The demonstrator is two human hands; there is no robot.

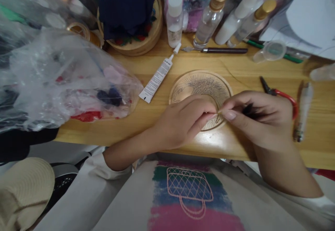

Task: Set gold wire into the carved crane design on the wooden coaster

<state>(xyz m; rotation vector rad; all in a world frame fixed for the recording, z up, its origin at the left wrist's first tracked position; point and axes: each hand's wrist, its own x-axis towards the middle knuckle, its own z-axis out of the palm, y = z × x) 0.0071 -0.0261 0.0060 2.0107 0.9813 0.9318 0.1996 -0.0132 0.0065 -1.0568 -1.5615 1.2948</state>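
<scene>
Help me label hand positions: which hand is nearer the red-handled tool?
Right. The right hand is just beside the red-handled tool, partly hiding it; the left hand is farther left, partly hiding the round wooden disc.

In front of you, the round disc (202, 79) is pale wood with a dark pattern of packed, scale-like arcs and fine lines, the strand (219, 112) is golden, and the counter (154, 117) shows honey-yellow grain. Your off-white top (125, 199) carries bands of green, blue and pink, overlaid with a light pink bag outline (190, 185) in diamond lattice. Around these you see a white tube (157, 79) with small dark print, red-and-black scissors (282, 93), a navy cloth (127, 9) and gold-capped clear bottles (208, 23).
</scene>
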